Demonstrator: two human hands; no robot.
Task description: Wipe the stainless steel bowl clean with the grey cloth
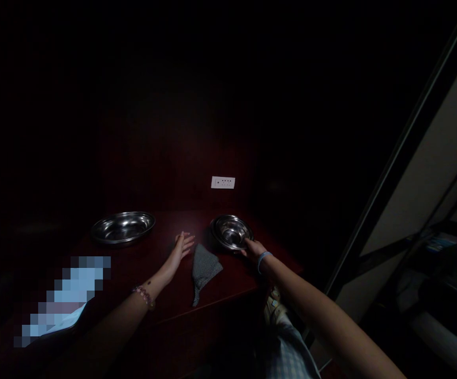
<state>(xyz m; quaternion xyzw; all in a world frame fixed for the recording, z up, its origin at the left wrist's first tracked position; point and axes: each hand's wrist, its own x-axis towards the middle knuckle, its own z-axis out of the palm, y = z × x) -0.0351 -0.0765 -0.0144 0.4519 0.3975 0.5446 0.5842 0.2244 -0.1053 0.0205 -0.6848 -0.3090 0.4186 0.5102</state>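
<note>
My right hand (254,248) grips the near right rim of a shiny steel bowl (232,231), thumb over the edge and fingers below it. The bowl is at the back right of a dark red table, and another rim seems to show around it. My left hand (182,246) is open above the table, fingers stretched out toward the bowl and touching nothing. Between the hands lies a crumpled grey cloth (205,269), close to the left fingertips. A wider steel basin (123,228) stands at the back left, apart from both hands.
A bright, pixelated flat object (65,305) lies at the left of the table (165,308). Behind, a white socket plate (223,182) is set in the dark red panel. Below the table's front edge are checked fabric (289,352) and a pale shoe (275,305).
</note>
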